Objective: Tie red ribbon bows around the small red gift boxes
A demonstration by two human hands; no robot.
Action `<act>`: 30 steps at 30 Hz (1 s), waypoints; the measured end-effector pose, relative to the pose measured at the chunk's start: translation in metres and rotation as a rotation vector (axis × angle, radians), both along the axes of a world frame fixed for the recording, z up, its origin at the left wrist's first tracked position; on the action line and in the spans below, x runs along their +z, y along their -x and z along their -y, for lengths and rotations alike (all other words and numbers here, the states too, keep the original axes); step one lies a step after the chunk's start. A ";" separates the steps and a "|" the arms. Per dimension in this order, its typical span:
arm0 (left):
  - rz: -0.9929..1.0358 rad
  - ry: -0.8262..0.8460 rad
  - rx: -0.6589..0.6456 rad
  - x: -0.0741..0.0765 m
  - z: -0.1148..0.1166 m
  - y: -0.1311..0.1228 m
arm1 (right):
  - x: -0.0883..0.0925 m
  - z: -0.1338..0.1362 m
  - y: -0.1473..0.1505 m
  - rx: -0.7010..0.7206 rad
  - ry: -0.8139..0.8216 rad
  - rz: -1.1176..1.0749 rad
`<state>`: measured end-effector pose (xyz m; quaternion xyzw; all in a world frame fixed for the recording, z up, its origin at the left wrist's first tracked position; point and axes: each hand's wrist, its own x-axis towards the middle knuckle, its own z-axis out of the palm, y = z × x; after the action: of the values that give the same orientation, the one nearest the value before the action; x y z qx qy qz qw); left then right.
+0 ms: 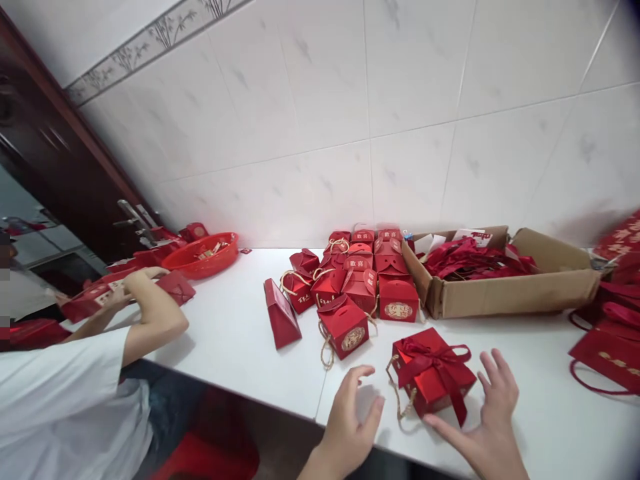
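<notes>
A red gift box (431, 387) with a dark red ribbon bow on top and a twisted cord handle at its left side rests on the white table. At its left, a little apart from it, is my left hand (353, 417), fingers curved and apart with nothing in them. My right hand (487, 417) is spread at the box's right, its thumb close to the lower front edge; whether the thumb touches the box I cannot tell. Just beyond, a red favour box (345, 328) with a gold emblem and a cord handle stands upright.
Several more red boxes (359, 283) cluster near the wall, beside a flat red packet (283, 315). An open cardboard box (515, 297) holds red ribbons. Red bags (613, 347) lie at right. At left, a person (155, 317) works near a red basket (210, 267).
</notes>
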<state>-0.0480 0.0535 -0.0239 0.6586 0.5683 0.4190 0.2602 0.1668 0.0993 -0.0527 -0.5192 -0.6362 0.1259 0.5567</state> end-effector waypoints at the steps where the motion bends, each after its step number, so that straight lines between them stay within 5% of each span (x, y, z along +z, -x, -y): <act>1: -0.085 -0.012 0.029 -0.007 0.013 0.010 | -0.004 0.005 0.006 -0.018 -0.001 0.065; 5: -0.314 -0.068 0.080 -0.033 0.040 0.035 | -0.007 0.008 0.014 -0.076 0.096 0.119; 8: -0.407 -0.123 0.109 -0.049 0.040 0.035 | -0.007 0.002 -0.008 -0.194 0.182 0.145; 12: -0.451 -0.180 0.139 -0.060 0.036 0.028 | -0.022 0.008 -0.046 -0.501 0.242 0.303; 15: -0.432 -0.189 0.124 -0.061 0.040 0.025 | -0.035 0.019 -0.056 -0.495 0.258 0.360; 18: -0.318 -0.260 0.141 -0.053 0.044 0.031 | -0.039 0.021 -0.055 -0.482 0.265 0.342; 21: -0.139 -0.454 0.393 -0.031 0.033 0.055 | -0.038 0.017 -0.054 -0.491 0.269 0.312; 24: 0.002 -0.483 0.781 -0.003 -0.001 0.089 | -0.034 0.015 -0.055 -0.495 0.274 0.304; 30: 0.136 -0.459 0.893 0.028 -0.073 0.127 | -0.025 0.018 -0.054 -0.504 0.341 0.327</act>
<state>-0.1749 0.1268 0.0040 0.3628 0.6697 0.6453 -0.0593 0.2204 0.0815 -0.0777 -0.7590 -0.5385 0.0039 0.3661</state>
